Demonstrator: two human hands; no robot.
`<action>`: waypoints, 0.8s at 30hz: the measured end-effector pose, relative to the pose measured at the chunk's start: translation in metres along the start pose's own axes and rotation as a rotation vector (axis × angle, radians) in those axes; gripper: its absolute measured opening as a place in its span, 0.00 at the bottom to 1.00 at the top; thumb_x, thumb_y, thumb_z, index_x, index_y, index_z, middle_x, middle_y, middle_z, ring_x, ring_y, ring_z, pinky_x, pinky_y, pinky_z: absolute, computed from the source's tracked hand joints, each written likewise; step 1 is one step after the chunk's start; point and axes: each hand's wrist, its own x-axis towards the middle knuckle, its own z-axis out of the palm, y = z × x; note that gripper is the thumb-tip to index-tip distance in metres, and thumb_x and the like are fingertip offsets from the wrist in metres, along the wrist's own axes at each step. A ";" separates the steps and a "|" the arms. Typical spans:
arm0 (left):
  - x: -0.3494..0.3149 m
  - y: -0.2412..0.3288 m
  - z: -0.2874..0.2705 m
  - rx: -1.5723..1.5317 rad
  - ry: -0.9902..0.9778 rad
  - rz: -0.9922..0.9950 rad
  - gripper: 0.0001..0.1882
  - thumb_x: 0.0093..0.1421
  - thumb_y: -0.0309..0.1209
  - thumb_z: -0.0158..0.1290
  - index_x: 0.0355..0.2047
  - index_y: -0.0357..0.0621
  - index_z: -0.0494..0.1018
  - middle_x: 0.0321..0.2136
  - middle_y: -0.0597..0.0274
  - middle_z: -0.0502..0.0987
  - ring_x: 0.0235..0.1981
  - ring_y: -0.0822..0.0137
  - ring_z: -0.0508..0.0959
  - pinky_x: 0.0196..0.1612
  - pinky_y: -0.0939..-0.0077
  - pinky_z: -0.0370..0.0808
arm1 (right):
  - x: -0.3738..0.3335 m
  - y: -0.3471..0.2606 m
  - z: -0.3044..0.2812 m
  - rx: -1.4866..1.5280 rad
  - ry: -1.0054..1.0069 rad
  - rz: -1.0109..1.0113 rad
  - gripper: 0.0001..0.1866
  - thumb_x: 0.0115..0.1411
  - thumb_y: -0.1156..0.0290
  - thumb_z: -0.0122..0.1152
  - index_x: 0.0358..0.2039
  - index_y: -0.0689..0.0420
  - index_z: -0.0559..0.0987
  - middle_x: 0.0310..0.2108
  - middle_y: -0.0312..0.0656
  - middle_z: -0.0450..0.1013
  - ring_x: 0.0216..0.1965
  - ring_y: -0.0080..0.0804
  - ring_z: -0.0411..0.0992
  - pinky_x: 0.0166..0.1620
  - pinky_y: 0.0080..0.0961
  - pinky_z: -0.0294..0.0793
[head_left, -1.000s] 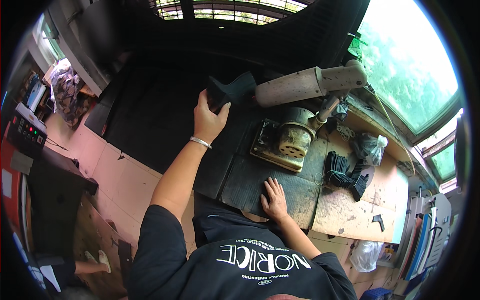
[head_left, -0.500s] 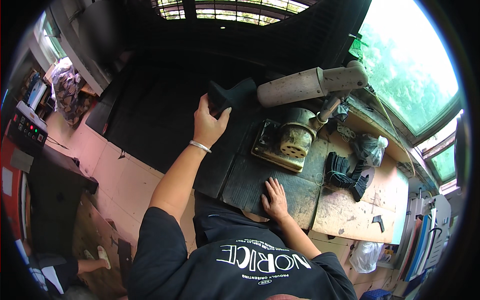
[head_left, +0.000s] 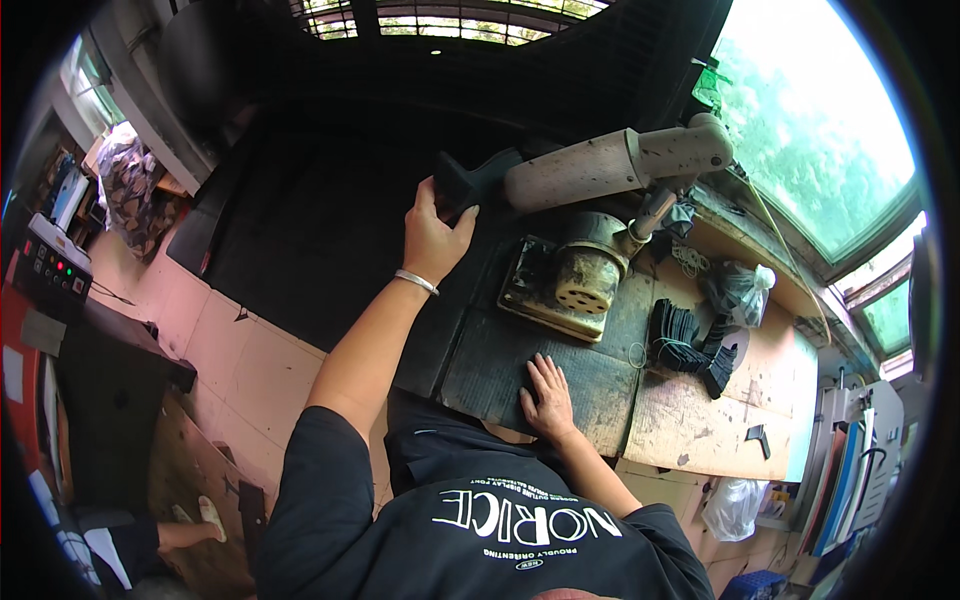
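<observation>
My left hand is raised over the black worktop, its thumb and fingers closed around a black bent piece. The far end of that piece reaches close to the near end of a worn grey cylinder on a jointed arm; whether they touch I cannot tell. My right hand rests flat on the ribbed dark mat at the front edge, fingers stretched out and holding nothing. Just beyond it stands a stained round machine head with holes in its face, mounted on a square base.
To the right lie tied bundles of black strips, a knotted plastic bag and a small black angled piece. A window borders the right side. At far left are a control box and another person's leg.
My left hand has moved a little to the right and forward with the black bent piece, bringing it nearer the grey cylinder. My right hand stays in place on the mat.
</observation>
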 end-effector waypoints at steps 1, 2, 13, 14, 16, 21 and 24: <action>0.001 -0.001 0.002 -0.002 -0.002 0.002 0.25 0.53 0.21 0.60 0.50 0.31 0.64 0.39 0.48 0.80 0.42 0.61 0.82 0.46 0.72 0.78 | 0.000 0.000 0.000 0.000 0.000 0.002 0.29 0.58 0.67 0.58 0.60 0.59 0.67 0.64 0.52 0.60 0.67 0.51 0.54 0.68 0.45 0.51; 0.001 -0.002 0.005 -0.003 -0.003 0.002 0.25 0.53 0.21 0.60 0.50 0.31 0.64 0.39 0.48 0.80 0.42 0.61 0.82 0.46 0.72 0.78 | 0.000 0.000 0.000 -0.001 0.000 0.000 0.29 0.57 0.67 0.58 0.60 0.60 0.67 0.64 0.52 0.60 0.67 0.51 0.54 0.68 0.45 0.51; -0.001 -0.009 0.029 -0.093 -0.019 -0.080 0.26 0.53 0.19 0.59 0.51 0.30 0.63 0.41 0.47 0.79 0.45 0.60 0.81 0.49 0.72 0.77 | -0.001 -0.001 -0.001 0.012 -0.006 0.002 0.29 0.57 0.67 0.58 0.60 0.60 0.67 0.64 0.53 0.59 0.67 0.52 0.54 0.68 0.46 0.51; 0.000 -0.010 0.030 -0.093 -0.019 -0.081 0.26 0.53 0.19 0.59 0.51 0.30 0.63 0.41 0.47 0.79 0.45 0.60 0.81 0.49 0.72 0.77 | -0.001 -0.001 0.000 0.008 -0.006 0.000 0.29 0.57 0.67 0.58 0.60 0.60 0.68 0.64 0.53 0.59 0.67 0.52 0.54 0.68 0.46 0.51; 0.000 -0.011 0.032 -0.122 -0.023 -0.079 0.26 0.53 0.19 0.59 0.51 0.29 0.63 0.42 0.47 0.79 0.46 0.60 0.81 0.49 0.72 0.77 | -0.001 0.000 0.000 0.004 -0.006 -0.001 0.29 0.57 0.67 0.58 0.59 0.60 0.68 0.64 0.53 0.59 0.67 0.51 0.54 0.68 0.46 0.51; 0.001 -0.010 0.029 -0.119 -0.026 -0.080 0.26 0.53 0.19 0.60 0.51 0.30 0.63 0.42 0.47 0.79 0.46 0.60 0.81 0.49 0.71 0.77 | 0.000 0.000 0.000 0.003 -0.005 0.000 0.28 0.58 0.67 0.57 0.59 0.60 0.69 0.65 0.52 0.59 0.67 0.51 0.54 0.68 0.45 0.50; -0.001 -0.008 0.023 -0.101 -0.030 -0.074 0.26 0.53 0.19 0.60 0.51 0.30 0.63 0.42 0.46 0.79 0.46 0.60 0.81 0.49 0.72 0.77 | 0.000 -0.001 -0.001 0.018 -0.008 0.003 0.29 0.56 0.69 0.59 0.59 0.61 0.68 0.64 0.54 0.59 0.67 0.52 0.53 0.68 0.45 0.50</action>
